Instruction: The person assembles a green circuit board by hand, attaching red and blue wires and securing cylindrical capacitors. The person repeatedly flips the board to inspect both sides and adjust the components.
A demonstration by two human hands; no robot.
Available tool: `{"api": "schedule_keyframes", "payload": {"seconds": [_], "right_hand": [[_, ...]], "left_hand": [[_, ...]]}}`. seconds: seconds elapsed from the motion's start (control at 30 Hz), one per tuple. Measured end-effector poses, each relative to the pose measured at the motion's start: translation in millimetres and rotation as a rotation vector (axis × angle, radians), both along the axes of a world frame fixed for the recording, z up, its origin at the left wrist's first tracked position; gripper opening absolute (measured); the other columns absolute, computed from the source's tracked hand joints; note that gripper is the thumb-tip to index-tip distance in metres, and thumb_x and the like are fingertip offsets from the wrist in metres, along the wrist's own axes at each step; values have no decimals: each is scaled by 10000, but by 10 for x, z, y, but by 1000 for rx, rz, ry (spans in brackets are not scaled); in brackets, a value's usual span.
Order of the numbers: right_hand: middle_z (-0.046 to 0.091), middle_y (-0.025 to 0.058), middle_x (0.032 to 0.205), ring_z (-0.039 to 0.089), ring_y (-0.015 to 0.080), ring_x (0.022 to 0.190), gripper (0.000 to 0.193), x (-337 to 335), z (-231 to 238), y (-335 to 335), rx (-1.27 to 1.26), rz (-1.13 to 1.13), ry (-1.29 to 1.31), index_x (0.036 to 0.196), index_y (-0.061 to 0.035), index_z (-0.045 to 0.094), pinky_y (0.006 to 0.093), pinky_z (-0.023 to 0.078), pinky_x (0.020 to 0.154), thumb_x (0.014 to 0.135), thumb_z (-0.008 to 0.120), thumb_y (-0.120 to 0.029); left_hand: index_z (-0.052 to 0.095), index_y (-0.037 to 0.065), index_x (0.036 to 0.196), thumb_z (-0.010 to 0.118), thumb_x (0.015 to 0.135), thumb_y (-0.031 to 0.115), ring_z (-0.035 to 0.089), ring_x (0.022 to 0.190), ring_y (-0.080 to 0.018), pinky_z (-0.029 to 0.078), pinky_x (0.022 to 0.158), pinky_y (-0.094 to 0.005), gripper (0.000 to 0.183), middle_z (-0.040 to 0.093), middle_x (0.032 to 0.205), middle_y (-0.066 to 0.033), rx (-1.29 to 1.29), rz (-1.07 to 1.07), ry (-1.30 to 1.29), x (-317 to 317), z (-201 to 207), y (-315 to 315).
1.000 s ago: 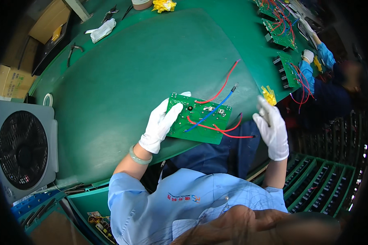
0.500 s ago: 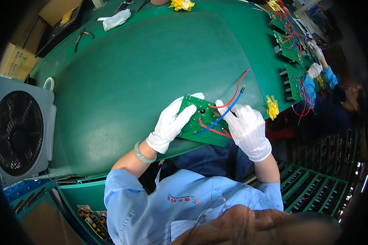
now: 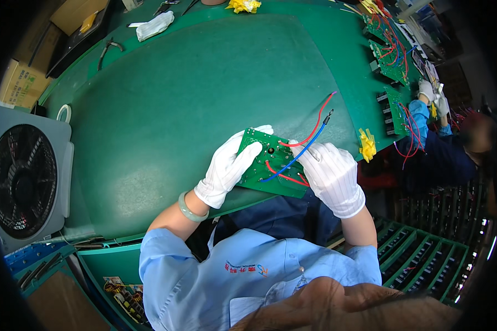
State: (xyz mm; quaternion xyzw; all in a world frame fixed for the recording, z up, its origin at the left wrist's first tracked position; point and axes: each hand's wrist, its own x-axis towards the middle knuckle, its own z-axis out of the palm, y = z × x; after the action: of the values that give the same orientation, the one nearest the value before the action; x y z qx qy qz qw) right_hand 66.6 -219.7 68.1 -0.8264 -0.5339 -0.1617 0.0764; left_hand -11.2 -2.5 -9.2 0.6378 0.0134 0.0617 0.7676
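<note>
A green circuit board [image 3: 252, 175] is held above the near edge of the table. My left hand [image 3: 226, 166], in a white glove, grips the board's left side, with the thumb over its upper face. My gloved right hand [image 3: 332, 175] is closed at the board's right edge; its fingertips are partly hidden, so a grip on the edge or a wire cannot be told apart. A red wire [image 3: 320, 122] and a blue wire [image 3: 309, 144] with a ring-like metal end rise from the board to the upper right. Another red wire [image 3: 284, 176] runs low across the board.
Several wired circuit boards [image 3: 391, 63] line the table's right side, where a co-worker's gloved hands [image 3: 433, 95] are busy. Yellow tape bundles [image 3: 367, 145] lie on the green table [image 3: 188, 83]. At left stands a fan [image 3: 25, 176]; pliers [image 3: 107, 51] and a white glove [image 3: 154, 26] lie beyond.
The board and both my hands have shifted very slightly left. My grip looks the same. The co-worker's hands have moved closer together.
</note>
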Motion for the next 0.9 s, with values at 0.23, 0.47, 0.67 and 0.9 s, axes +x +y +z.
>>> {"api": "schedule_keyframes", "payload": {"seconds": [0.23, 0.47, 0.67, 0.9], "right_hand": [[594, 44, 817, 567, 197, 686, 487, 68, 52, -14, -16, 71, 8, 1145, -76, 663, 315, 420, 531, 659, 635, -75], [595, 26, 852, 578, 179, 720, 406, 49, 6, -21, -3, 25, -20, 1094, -85, 665, 311, 426, 532, 692, 622, -122], [676, 29, 879, 642, 200, 743, 298, 287, 263, -169, 39, 234, 285, 1017, -118, 721, 307, 497, 613, 724, 671, -97], [693, 64, 886, 654, 238, 767, 214, 435, 358, 54, 303, 99, 193, 970, -75, 709, 329, 500, 635, 756, 704, -77]], "left_hand": [[621, -32, 1201, 541, 974, 155, 563, 1189, -231, 412, 1028, -329, 305, 601, 1283, -154, 4, -3, -20, 1, -19, 3], [614, -33, 1211, 531, 980, 148, 573, 1172, -227, 423, 1017, -325, 305, 605, 1277, -150, 30, 8, -34, 19, -20, 3], [605, -38, 1219, 515, 986, 131, 577, 1165, -224, 432, 1007, -321, 302, 607, 1272, -147, 59, 14, -57, 8, 0, 2], [591, -49, 1232, 486, 1004, 153, 573, 1164, -222, 423, 1013, -314, 322, 601, 1277, -146, 32, -1, -56, 13, -31, 3]]}}
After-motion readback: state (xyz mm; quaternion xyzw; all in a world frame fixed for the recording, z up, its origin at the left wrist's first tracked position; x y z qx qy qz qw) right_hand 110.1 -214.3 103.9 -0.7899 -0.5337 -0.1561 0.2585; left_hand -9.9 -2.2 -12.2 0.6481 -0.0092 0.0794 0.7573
